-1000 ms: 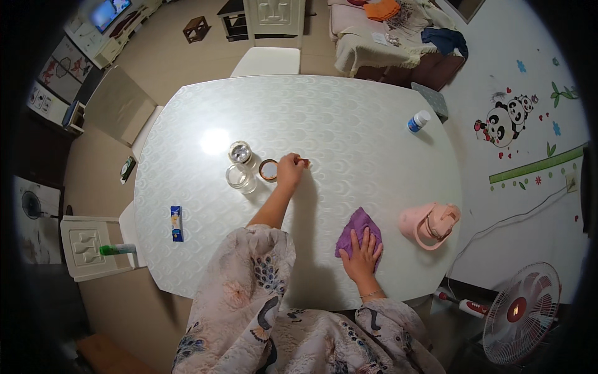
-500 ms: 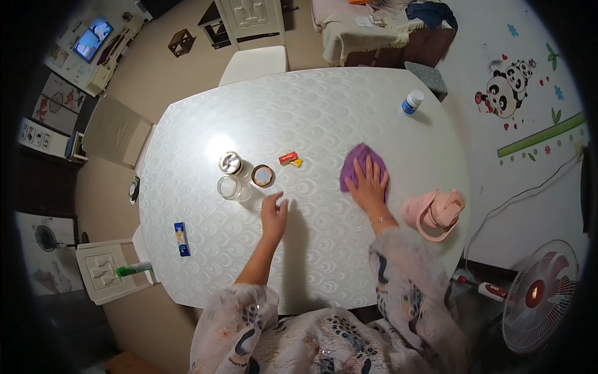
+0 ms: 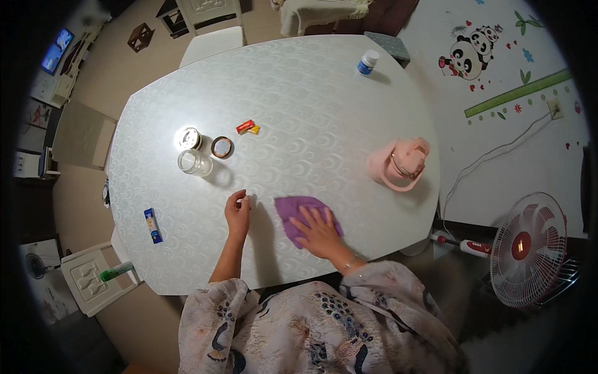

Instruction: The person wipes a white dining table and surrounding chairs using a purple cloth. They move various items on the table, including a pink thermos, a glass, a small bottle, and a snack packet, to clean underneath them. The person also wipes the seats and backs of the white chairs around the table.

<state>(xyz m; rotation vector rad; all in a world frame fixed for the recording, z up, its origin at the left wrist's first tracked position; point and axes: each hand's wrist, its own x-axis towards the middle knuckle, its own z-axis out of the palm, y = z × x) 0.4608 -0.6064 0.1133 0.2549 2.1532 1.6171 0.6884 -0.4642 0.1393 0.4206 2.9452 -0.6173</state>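
My right hand [image 3: 319,232] lies flat with fingers spread on a purple cloth [image 3: 288,208], pressing it against the white patterned table [image 3: 299,124] near its front edge. To its left, my left hand [image 3: 237,212] hovers over the tabletop, fingers loosely curled, thumb slightly apart and nothing visible in it. Beyond the left hand stand an open clear glass jar [image 3: 195,163], a second jar [image 3: 189,138] with a shiny top, and a round dark-rimmed lid [image 3: 222,147]. Small red and yellow wrapped packets [image 3: 247,127] lie just past the lid.
A pink bottle with a loop handle [image 3: 398,163] stands at the table's right. Toward the far right edge is a white-and-blue pill bottle [image 3: 367,62]. A blue sachet [image 3: 152,225] lies on the left. An electric fan [image 3: 529,249] stands off the right side; chairs [image 3: 96,274] surround the table.
My right hand has slid the purple cloth toward me and to the left, away from the pink bottle. The left hand stays raised near the jars. The whole view has shifted.
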